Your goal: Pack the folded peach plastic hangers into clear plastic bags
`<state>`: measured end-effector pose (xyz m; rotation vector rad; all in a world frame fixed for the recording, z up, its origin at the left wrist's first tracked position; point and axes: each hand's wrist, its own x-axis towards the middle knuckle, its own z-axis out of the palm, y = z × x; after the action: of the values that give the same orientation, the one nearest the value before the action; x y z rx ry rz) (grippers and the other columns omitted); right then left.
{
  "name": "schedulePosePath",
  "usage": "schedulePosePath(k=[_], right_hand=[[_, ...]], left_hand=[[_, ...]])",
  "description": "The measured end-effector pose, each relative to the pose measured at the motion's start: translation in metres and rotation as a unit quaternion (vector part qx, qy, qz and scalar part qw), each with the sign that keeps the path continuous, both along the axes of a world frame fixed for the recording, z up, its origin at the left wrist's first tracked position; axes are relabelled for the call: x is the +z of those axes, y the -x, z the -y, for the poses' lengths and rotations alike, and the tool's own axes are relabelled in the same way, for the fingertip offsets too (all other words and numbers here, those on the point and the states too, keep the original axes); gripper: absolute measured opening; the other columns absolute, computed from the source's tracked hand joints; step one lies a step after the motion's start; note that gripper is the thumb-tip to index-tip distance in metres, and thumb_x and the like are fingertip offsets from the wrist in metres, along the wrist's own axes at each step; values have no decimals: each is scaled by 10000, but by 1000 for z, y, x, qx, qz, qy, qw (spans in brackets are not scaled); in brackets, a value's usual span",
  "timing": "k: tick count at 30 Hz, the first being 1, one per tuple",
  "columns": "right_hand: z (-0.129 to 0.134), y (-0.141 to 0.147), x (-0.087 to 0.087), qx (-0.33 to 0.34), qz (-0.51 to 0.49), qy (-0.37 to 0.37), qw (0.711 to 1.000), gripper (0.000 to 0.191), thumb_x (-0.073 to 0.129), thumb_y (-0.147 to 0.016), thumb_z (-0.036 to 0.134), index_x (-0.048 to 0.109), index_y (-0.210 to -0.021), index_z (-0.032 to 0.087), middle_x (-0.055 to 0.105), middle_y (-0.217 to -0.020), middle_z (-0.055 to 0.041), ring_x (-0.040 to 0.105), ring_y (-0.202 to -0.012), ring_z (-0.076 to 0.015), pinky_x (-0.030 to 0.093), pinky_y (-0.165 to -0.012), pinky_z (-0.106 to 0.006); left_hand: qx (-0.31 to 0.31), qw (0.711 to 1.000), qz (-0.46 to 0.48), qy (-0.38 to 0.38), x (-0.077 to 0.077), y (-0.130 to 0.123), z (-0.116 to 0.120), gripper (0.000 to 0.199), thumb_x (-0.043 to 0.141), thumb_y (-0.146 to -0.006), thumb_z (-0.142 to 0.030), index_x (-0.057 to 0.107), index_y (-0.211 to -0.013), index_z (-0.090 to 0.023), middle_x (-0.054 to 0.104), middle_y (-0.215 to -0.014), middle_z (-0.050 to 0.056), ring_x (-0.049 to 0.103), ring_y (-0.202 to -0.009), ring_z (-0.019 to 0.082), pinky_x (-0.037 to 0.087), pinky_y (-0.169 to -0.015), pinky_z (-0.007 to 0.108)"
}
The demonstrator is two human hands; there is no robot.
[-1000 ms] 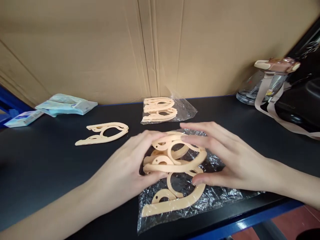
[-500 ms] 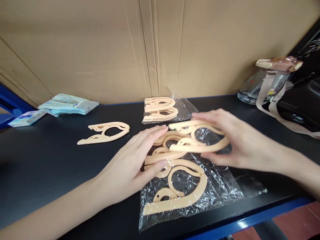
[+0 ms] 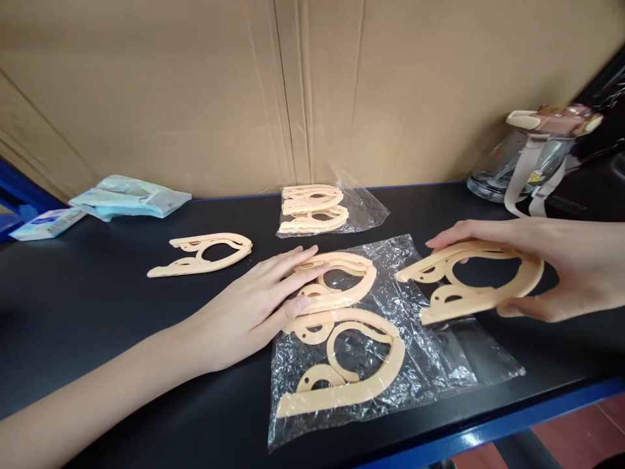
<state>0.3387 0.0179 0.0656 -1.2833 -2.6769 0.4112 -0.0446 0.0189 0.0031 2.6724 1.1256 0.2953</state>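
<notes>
Gripped between the thumb and fingers of my right hand (image 3: 551, 273) is a folded peach-coloured plastic hanger (image 3: 530, 277), raised over the right part of a clear plastic bag (image 3: 430, 365). My left hand (image 3: 254, 306) lies with its fingers spread on the left ends of another folded hanger (image 3: 364, 290) on the bag. Nearer the front edge, a larger-looking folded hanger (image 3: 385, 378) rests on the bag. One more folded hanger (image 3: 232, 262) lies alone to the left, on the black table.
A clear bag with several folded hangers (image 3: 315, 225) lies at the back middle. Blue-and-white soft packs (image 3: 131, 198) sit at the back left. A transparent bottle with a strap (image 3: 502, 163) stands at the back right, before a cardboard wall (image 3: 195, 98).
My right hand has moved to the right with its hanger, away from my left hand, uncovering the hanger on the bag. My left hand has stayed nearly in place.
</notes>
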Motion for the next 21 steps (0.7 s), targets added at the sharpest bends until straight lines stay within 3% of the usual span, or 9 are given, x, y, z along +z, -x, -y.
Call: schedulePosePath(k=[2, 6, 7, 10, 12, 16, 21], right_hand=[[5, 9, -2, -3, -8, 38, 999, 738, 740, -657, 187, 544, -1324, 433, 674, -1237, -17, 735, -942, -261, 606, -677, -256], [10, 25, -4, -27, -6, 147, 989, 784, 713, -663, 162, 491, -1361, 442, 616, -1328, 9, 752, -705, -186, 621, -667, -232], [11, 28, -5, -26, -2, 154, 988, 781, 709, -663, 159, 493, -1363, 432, 613, -1334, 12, 754, -718, -185, 623, -695, -231], [11, 34, -6, -3, 10, 112, 994, 801, 716, -620, 134, 517, -1346, 411, 644, -1292, 20, 734, -970, -249, 618, -759, -231], [12, 35, -7, 11, 16, 90, 996, 830, 717, -598, 117, 509, -1344, 417, 659, -1261, 25, 704, -1059, -267, 621, -724, -218], [13, 34, -8, 9, 7, 82, 997, 829, 712, -602, 112, 504, -1342, 424, 656, -1250, 26, 712, -1040, -269, 623, -658, -196], [13, 31, -8, 25, 18, 54, 998, 843, 726, -612, 134, 475, -1358, 437, 636, -1288, 31, 702, -1063, -268, 629, -710, -216]], left_hand=[[-2, 1000, -2, -5, 0, 1, 0, 455, 343, -1043, -443, 375, -1495, -396, 278, -1624, -59, 292, -1478, 242, 296, -1196, 439], [-5, 1000, -6, -13, -1, 1, 0, 463, 340, -1041, -433, 373, -1501, -383, 276, -1627, -40, 301, -1472, 266, 303, -1188, 461], [-5, 1000, -7, -15, -1, 1, 0, 466, 338, -1041, -433, 371, -1503, -379, 272, -1628, -35, 299, -1472, 270, 301, -1187, 466], [-5, 1000, -11, -17, -2, 1, 1, 469, 328, -1044, -436, 368, -1506, -370, 265, -1631, -27, 292, -1475, 266, 293, -1190, 473], [-5, 1000, -11, -20, -3, 1, 1, 467, 324, -1045, -434, 371, -1505, -369, 269, -1630, -22, 296, -1474, 268, 294, -1189, 477], [-4, 1000, -5, -25, -3, 1, 1, 465, 330, -1043, -434, 372, -1503, -377, 283, -1625, -22, 316, -1464, 274, 308, -1183, 473], [-3, 1000, -9, -26, -3, 1, 2, 470, 318, -1046, -432, 361, -1509, -364, 281, -1626, -19, 306, -1468, 263, 304, -1185, 464]])
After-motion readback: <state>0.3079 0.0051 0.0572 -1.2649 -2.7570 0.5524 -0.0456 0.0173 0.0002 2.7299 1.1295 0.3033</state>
